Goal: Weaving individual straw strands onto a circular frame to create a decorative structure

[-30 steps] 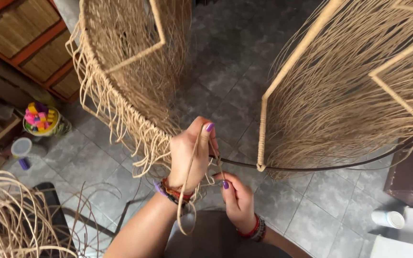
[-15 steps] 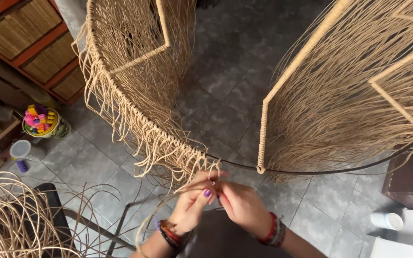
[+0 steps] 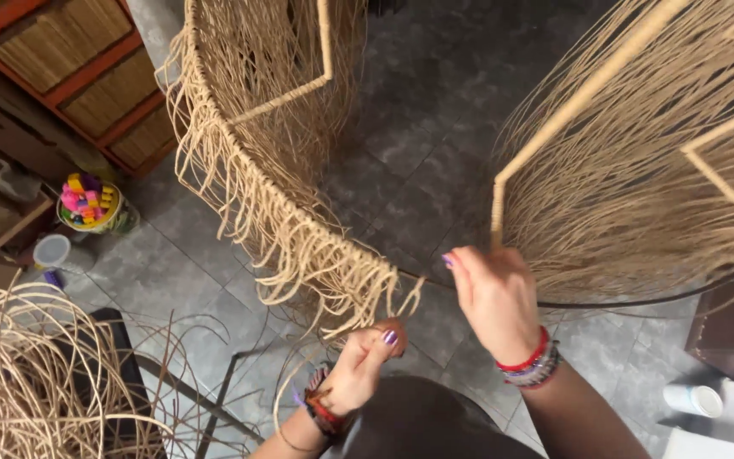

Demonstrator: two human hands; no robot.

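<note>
While the frame is flanked by both hands | strand is pinched in left grip, below fringe | right grip closed at ring, contents cannot be told.

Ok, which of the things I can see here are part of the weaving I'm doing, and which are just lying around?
In hand:
left hand pinching a cane strand
right hand at the dark ring
woven frame
loose cane pile

Lying about:
tub of coloured pieces
white cup
slatted cabinet
</note>
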